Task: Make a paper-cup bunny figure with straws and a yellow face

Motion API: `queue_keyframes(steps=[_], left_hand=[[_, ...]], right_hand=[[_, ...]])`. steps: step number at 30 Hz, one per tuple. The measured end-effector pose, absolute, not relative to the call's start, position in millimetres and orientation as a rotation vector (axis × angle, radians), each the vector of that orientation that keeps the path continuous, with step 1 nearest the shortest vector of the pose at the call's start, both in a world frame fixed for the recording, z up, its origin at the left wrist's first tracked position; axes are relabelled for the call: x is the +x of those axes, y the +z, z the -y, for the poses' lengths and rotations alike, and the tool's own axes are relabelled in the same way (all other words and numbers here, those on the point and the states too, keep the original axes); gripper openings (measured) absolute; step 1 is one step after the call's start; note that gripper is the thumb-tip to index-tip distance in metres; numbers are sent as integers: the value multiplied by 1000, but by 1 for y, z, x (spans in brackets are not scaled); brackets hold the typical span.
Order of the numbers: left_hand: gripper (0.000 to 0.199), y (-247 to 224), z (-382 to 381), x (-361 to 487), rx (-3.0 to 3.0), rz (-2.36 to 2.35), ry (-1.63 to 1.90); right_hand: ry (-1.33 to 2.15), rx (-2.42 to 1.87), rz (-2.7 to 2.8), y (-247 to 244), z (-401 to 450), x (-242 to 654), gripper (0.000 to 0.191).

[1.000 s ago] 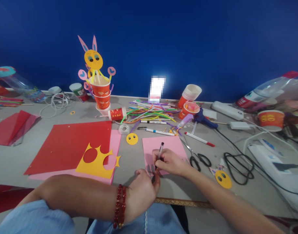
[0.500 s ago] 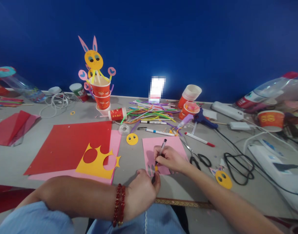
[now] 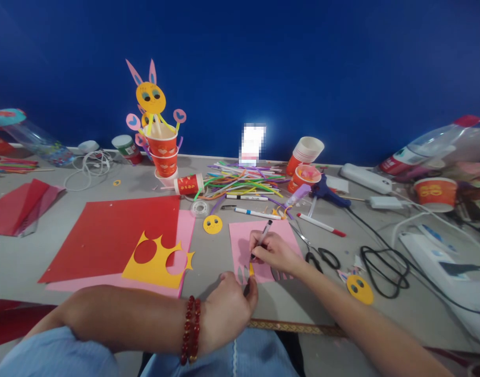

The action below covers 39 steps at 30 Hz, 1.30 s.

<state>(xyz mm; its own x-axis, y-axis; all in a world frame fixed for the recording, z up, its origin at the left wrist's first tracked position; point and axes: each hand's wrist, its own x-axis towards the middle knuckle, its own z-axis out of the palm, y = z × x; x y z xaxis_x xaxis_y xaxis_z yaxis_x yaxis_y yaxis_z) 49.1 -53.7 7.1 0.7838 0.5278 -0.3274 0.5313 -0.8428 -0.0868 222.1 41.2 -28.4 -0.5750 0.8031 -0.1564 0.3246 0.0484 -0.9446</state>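
Note:
My right hand [image 3: 272, 249] is closed around a pen [image 3: 266, 230] with a black cap end and a clear barrel. Its tip points down at a small yellow paper piece [image 3: 251, 269] over the pink paper sheet [image 3: 240, 235]. From the near side, my left hand [image 3: 235, 296] pinches the lower end of that yellow piece; the fingertips are partly hidden. The sheet's near edge has cut-out gaps. Just beyond the left hand lies a round yellow paper face [image 3: 213, 224].
Black-handled scissors [image 3: 314, 262] lie by my right wrist, near a blue glue gun [image 3: 329, 193] with its cord. Another yellow face [image 3: 360, 289] sits at the right. Red paper [image 3: 118, 230] and a cut yellow sheet [image 3: 153, 267] lie left. Decorated cups [image 3: 162, 144] stand behind.
My right hand and the pen have shifted slightly right and away from me, with the pen leaning more to the right. My left hand has hardly moved.

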Motion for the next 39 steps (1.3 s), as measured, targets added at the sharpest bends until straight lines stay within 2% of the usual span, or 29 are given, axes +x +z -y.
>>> queue_keyframes(steps=[18,24,28,35,39], left_hand=[[57,6,53,49,2926,-825,-533],[57,-10,51,40,2993,-814,-363],[57,-14,46,27,2998,-791,-273],[37,-5,32,18,3003,-865,-102],[34,-3,27,19,2977,-834,31]], right_hand=[[1541,-1183,1678,-32,-37,224,6],[1384,-1168,1632,-26,-25,231,10],[1190,-1168,1785,-26,-7,241,19],[868,-1215,1935,-32,23,258,21],[790,-1203,1994,-37,31,258,21]])
